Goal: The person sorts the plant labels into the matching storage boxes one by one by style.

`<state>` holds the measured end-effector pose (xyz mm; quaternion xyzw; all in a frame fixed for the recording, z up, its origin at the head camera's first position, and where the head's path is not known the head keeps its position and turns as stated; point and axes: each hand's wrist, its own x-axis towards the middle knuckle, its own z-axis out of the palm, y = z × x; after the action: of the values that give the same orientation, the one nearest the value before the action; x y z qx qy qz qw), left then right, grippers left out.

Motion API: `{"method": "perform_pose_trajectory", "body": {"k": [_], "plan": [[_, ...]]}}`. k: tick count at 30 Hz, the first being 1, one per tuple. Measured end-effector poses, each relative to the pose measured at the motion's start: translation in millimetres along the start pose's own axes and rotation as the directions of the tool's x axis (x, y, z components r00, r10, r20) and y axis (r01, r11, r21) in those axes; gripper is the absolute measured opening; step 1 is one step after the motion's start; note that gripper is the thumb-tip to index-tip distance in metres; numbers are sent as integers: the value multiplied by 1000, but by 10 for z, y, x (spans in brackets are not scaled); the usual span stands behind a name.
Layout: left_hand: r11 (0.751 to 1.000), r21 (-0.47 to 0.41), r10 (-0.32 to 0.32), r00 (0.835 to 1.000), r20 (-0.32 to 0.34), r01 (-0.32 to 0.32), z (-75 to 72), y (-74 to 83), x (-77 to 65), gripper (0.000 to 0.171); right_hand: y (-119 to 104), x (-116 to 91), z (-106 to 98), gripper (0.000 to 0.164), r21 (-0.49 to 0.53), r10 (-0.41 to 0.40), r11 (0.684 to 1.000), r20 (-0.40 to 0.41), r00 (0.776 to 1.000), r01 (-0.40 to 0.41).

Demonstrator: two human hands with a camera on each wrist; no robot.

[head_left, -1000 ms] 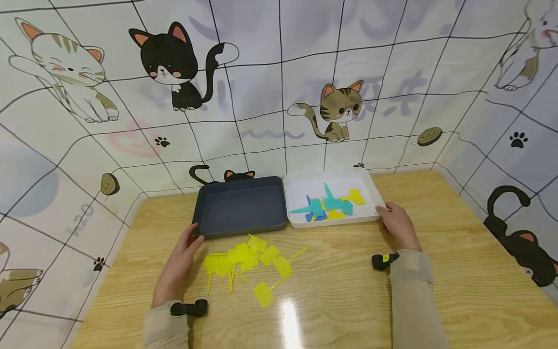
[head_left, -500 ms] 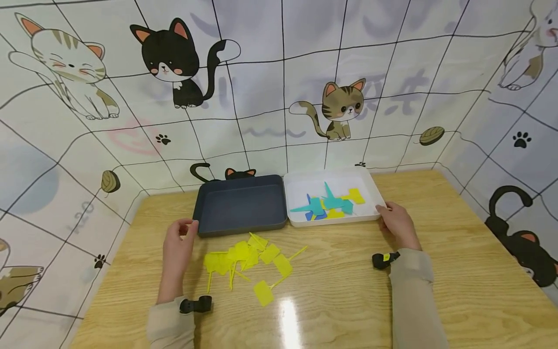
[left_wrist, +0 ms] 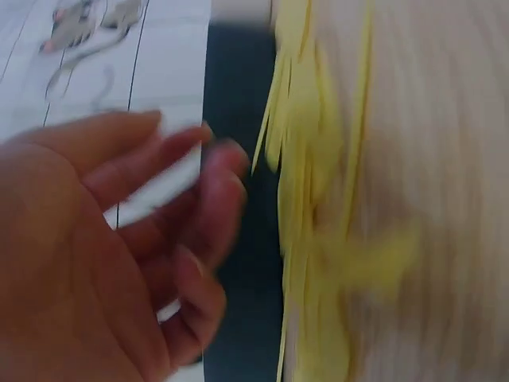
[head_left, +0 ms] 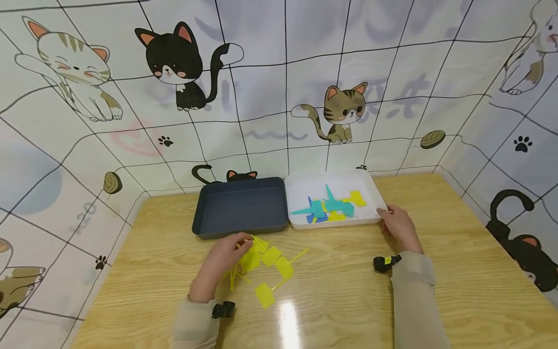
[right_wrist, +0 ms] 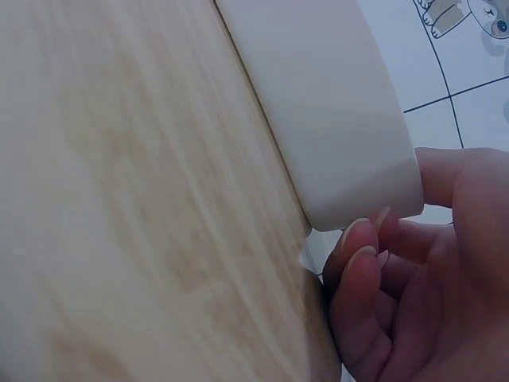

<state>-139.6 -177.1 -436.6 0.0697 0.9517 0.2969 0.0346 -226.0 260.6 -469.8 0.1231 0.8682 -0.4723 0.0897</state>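
My left hand [head_left: 221, 257] hovers over the left part of a pile of flat yellow tags with thin stalks [head_left: 250, 260], hiding some of them. In the left wrist view its fingers [left_wrist: 221, 187] are loosely bent, with nothing between them, beside the blurred tags. My right hand [head_left: 398, 224] pinches the near right corner of a white tray [head_left: 378, 194]; the right wrist view shows fingers on both sides of the tray wall [right_wrist: 350, 151]. Inside that tray lie turquoise tags [head_left: 335, 205], yellow tags [head_left: 357, 198] and blue pieces [head_left: 322, 218].
A dark grey tray [head_left: 241, 208] stands left of the white one, touching it side by side. Both trays sit on a wooden table [head_left: 331, 281] near a wall covering [head_left: 261, 97] printed with cats. One yellow tag [head_left: 264, 295] lies closest to the table's front.
My left hand has let go of the dark tray's near left corner and moved right, over the yellow tags. The right hand stays at the white tray's corner.
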Motion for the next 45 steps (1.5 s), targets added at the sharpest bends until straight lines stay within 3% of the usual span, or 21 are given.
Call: {"method": "perform_pose_trajectory", "body": {"k": [5,17,25,32,37,45], "plan": [[993,113,21,1000,9,-22,112,95,4,27,29,15,17,53,7,-34,999,-6,999,34],[988,153,0,996,86,-13,204,126,-15,38,50,32,13,52,0,-49,999,1,999,49],[968,249,-35,996,80,14,207,110,-3,23,36,25,3,53,-6,-25,1000,0,1000,25],[969,245,-71,991,117,40,164,94,-27,13,25,34,-4,54,-6,-21,1000,1,1000,21],[979,202,-54,987,150,23,146,97,-39,9,26,42,-6,55,-8,-13,1000,-6,1000,13],[966,254,-88,984,152,47,154,123,-37,15,29,41,4,56,13,-6,1000,-2,1000,6]]}}
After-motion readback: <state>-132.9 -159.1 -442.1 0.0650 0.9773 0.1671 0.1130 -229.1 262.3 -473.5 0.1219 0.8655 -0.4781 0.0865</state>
